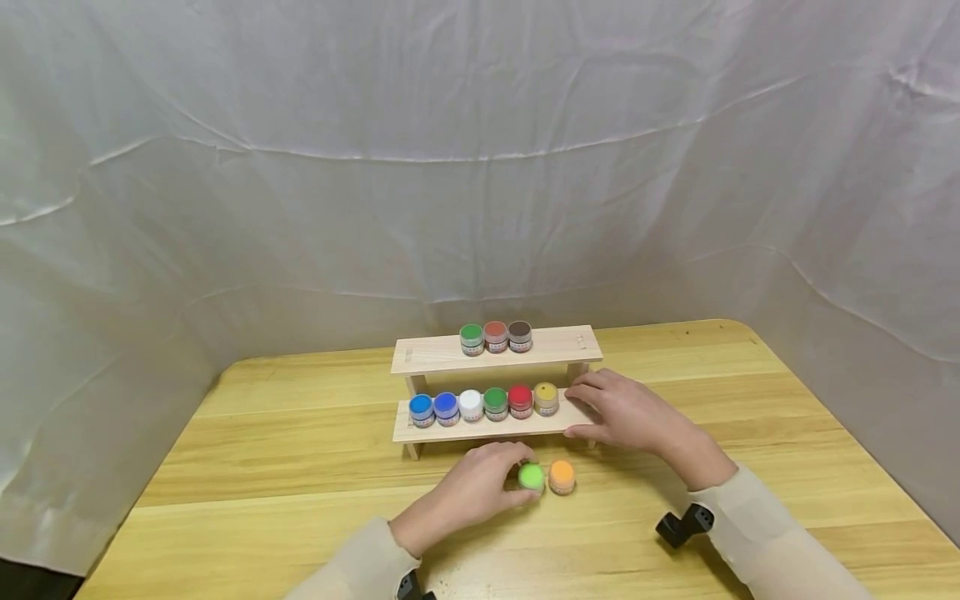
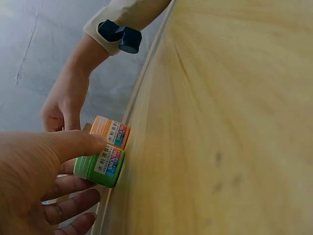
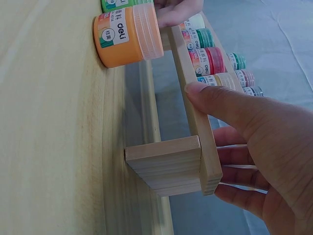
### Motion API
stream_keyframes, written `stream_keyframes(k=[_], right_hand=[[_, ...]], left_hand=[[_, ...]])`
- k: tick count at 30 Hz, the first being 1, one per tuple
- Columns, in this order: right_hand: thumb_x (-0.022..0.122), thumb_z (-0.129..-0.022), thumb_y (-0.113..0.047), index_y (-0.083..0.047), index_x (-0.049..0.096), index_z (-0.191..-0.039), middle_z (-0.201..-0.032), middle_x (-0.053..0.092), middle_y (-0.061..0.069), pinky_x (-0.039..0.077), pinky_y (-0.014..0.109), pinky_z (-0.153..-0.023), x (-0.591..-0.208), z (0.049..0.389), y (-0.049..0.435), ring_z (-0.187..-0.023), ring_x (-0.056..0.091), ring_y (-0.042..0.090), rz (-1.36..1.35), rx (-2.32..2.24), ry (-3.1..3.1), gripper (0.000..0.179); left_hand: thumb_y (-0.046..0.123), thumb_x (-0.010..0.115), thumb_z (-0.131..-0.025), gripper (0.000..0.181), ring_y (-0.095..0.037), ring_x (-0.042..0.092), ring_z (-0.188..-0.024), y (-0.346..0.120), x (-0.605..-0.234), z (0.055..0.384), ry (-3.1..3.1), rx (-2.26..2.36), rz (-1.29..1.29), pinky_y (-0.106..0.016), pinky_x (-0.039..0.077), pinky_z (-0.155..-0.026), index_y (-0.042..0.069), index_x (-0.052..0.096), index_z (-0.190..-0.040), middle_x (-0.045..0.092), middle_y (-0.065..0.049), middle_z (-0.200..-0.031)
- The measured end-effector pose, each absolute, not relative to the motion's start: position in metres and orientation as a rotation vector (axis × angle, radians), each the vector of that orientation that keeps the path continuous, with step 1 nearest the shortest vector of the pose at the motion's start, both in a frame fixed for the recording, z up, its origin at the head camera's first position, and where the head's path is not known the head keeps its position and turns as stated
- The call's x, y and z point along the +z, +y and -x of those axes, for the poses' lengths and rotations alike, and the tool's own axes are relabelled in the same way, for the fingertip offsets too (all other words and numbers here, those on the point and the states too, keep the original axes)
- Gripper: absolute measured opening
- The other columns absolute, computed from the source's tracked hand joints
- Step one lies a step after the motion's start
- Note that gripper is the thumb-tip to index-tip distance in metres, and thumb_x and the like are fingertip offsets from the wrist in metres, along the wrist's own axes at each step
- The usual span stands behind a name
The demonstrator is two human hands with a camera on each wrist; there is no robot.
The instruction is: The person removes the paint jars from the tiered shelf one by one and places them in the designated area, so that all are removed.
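Observation:
On the table, my left hand (image 1: pixel 480 490) pinches a light green paint jar (image 1: pixel 531 477), its thumb in front and fingers behind. Close beside that jar stands an orange paint jar (image 1: pixel 562 477), untouched by either hand. My right hand (image 1: pixel 630 417) grips the right end of the lower tier of a two-tier wooden rack (image 1: pixel 480 432). In the right wrist view its thumb (image 3: pixel 200 90) presses the front edge while the other fingers lie behind the board. Nearest to this hand on the tier is a yellow-ochre paint jar (image 1: pixel 546 400).
Several jars, from a blue jar (image 1: pixel 422 410) to a red jar (image 1: pixel 521 401), line the lower tier. The upper tier (image 1: pixel 427 354) carries a green jar (image 1: pixel 471 339), a reddish-brown jar (image 1: pixel 495 337) and a dark brown jar (image 1: pixel 520 336). A grey-white curtain (image 1: pixel 480 217) hangs behind the table.

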State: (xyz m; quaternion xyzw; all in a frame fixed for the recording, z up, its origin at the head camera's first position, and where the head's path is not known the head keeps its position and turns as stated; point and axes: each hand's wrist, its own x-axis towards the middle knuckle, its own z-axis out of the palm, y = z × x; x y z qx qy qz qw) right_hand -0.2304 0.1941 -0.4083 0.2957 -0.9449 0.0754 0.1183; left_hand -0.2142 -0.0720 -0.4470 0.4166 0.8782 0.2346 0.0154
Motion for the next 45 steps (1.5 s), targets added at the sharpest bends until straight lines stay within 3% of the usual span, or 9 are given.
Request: stream_keyframes(k=[17,27,34,45], right_hand=[[0.075,-0.081,-0.051,-0.007,0.067,-0.118,-0.115,0.064,0.008,0.051,0.044,-0.091,-0.409,0.231,0.194,-0.105,0.061,0.026,-0.869,0.222,-2.759,0.058],[0.073,-0.082,-0.054,-0.007,0.067,-0.118,-0.115,0.064,0.007,0.052,0.044,-0.09,-0.411,0.232,0.195,-0.104,0.061,0.026,-0.87,0.213,-2.752,0.059],[0.073,-0.082,-0.053,-0.007,0.067,-0.119,-0.116,0.063,0.007,0.051,0.043,-0.092,-0.411,0.231,0.194,-0.106,0.06,0.025,-0.864,0.22,-2.764,0.059],[0.076,-0.081,-0.051,-0.006,0.068,-0.116,-0.113,0.064,0.008,0.051,0.044,-0.09,-0.411,0.231,0.194,-0.103,0.061,0.026,-0.875,0.212,-2.719,0.058]], left_hand=[[0.049,0.07,-0.086,0.048,-0.007,0.061,-0.101,-0.079,-0.431,0.213,2.743,0.73,-1.307,-0.028,0.05,-0.089,0.02,0.061,-0.123,0.066,0.008,-0.113],[0.042,0.067,-0.092,0.038,-0.01,0.062,-0.097,-0.089,-0.408,0.217,2.816,0.832,-1.367,-0.024,0.051,-0.085,0.017,0.065,-0.12,0.066,0.007,-0.111],[0.038,0.069,-0.091,0.036,-0.014,0.063,-0.1,-0.093,-0.393,0.229,2.927,0.922,-1.37,-0.031,0.053,-0.084,0.015,0.067,-0.119,0.068,0.003,-0.112],[0.03,0.074,-0.089,0.036,-0.024,0.055,-0.118,-0.098,-0.366,0.259,3.107,1.051,-1.254,-0.042,0.045,-0.1,0.009,0.067,-0.118,0.066,-0.004,-0.12]])
